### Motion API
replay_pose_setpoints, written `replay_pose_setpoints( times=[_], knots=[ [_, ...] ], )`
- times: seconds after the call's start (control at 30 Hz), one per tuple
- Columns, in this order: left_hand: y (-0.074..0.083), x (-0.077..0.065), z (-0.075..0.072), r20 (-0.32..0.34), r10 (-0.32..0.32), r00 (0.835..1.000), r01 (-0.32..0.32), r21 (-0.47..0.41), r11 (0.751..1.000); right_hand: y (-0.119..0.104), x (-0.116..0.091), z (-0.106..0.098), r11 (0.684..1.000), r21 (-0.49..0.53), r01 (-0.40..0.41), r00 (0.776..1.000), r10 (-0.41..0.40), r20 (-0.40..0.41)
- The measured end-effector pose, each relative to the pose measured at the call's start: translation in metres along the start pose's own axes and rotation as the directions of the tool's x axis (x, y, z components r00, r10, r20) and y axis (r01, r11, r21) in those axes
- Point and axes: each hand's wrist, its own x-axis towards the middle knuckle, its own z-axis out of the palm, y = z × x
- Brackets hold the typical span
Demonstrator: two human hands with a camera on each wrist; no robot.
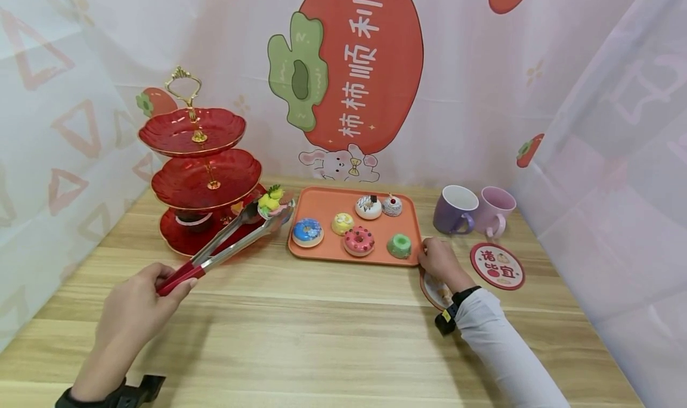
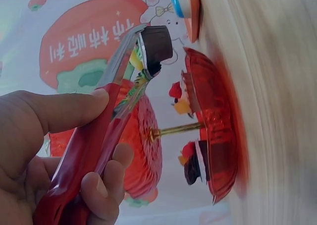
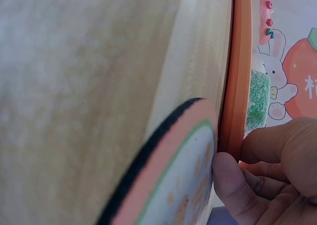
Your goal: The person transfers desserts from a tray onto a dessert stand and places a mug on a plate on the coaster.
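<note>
We've the red-handled, silvery metal tongs (image 1: 241,232) in our left hand (image 1: 136,306), thumb & fingers curled round the grips, jaws nipped on the small brown cup-shaped dessert w/ yellow & green topping (image 1: 270,202). It's up off the table, roughly upright, by the R edge of the glossy red three-tier stand w/ gold rims (image 1: 177,130), near its btm tier, between stand & tray; exact height hard to tell. Our right hand (image 1: 442,259) pinches the near R corner of the flat orange rectangular tray (image 1: 319,202), steadying it, we'd guess.

To do this well, we'd keep the squeeze light & even, b/c smooth metal on flared sides may slip, & hold the base level so the topping doesn't tip. If going in btm tier, best come in low from the side, clear of the tier above & the brown cake w/ red and orange topping (image 2: 200,160). Max slow on release.

Materials: tiers look shiny, translucent in the L wrist view, w/ scalloped rims; tray's smooth, raised lip. Sugary-looking green cake (image 3: 258,98) seems rough & grainy; blue-iced ring doughnut (image 1: 308,232) glossy. Round white-and-orange coaster w/ dark edge (image 3: 173,180) is thin, under our R wrist.
</note>
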Motion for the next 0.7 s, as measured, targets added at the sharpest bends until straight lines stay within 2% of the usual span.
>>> replay_pose_setpoints(
  times=[0.37, 0.57, 0.7],
  knots=[
    [-0.009, -0.013, -0.018, 0.016, -0.056, 0.998, 0.056, 0.034, 0.998, 0.000, 0.002, 0.000, 1.000, -0.007, -0.005, 1.000, 0.005, 0.006],
    [-0.015, -0.019, -0.022, 0.023, -0.076, 0.997, 0.075, 0.039, 0.996, 0.000, 0.001, -0.001, 1.000, -0.013, -0.004, 1.000, 0.004, -0.002],
    [-0.019, -0.022, -0.024, 0.050, -0.113, 0.992, 0.110, 0.054, 0.992, -0.001, 0.000, -0.001, 1.000, -0.009, -0.007, 1.000, 0.007, 0.002]
  ],
)
